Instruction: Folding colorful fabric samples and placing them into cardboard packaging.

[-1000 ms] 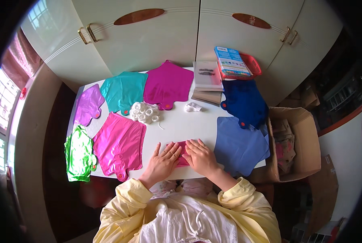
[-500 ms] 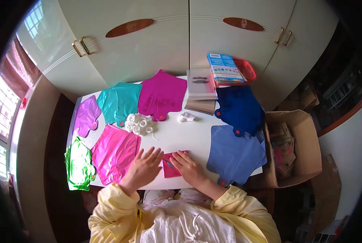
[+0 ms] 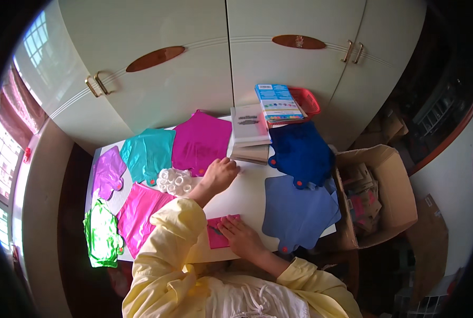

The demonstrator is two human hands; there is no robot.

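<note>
A small pink sheet (image 3: 219,232) lies flat at the table's near edge, pressed under the right hand (image 3: 243,237). The left hand (image 3: 220,175) rests farther back on the white tabletop, just beside the magenta sheet (image 3: 200,142).

home room | white wardrobe doors (image 3: 194,79) | curtained window (image 3: 6,138) | cardboard box (image 3: 377,201)

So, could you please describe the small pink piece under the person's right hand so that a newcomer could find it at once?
Start at the white table before the cream cupboard doors, then go to its near edge. There the right hand presses flat on the small pink piece. It is far smaller than the big foil shapes around it, and squarish.
</note>
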